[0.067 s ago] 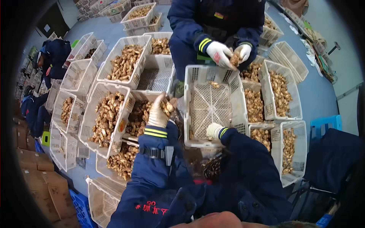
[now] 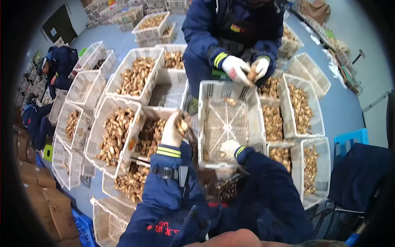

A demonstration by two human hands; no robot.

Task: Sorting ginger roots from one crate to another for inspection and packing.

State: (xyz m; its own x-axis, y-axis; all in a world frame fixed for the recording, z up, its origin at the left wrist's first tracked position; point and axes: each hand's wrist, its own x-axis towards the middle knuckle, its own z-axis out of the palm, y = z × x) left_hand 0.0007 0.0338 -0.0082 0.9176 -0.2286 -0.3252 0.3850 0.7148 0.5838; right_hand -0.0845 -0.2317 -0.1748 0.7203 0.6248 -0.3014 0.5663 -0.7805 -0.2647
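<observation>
White-gloved left hand point(image 2: 171, 132) curls round brown mushrooms point(image 2: 181, 125); the grip of the right hand point(image 2: 231, 147) is unclear.

Directly before you stands the middle crate point(image 2: 225, 117), a loose mushroom point(image 2: 230, 101) near its far end, your right hand point(image 2: 231, 147) inside its near end. Your left hand point(image 2: 172, 131), with a held mushroom point(image 2: 181, 126) in it, is at the inner left crate point(image 2: 154, 112); the outer left crate point(image 2: 133, 132) lies beyond that, mushrooms in both. Behind the middle crate is a co-worker point(image 2: 234, 43), 2 hands point(image 2: 236, 68) at its far rim. Right of it, filled crates point(image 2: 317, 117) stand in 2 columns, a stool point(image 2: 352, 137) farther right. Cardboard boxes point(image 2: 53, 203) are at the lower left.
</observation>
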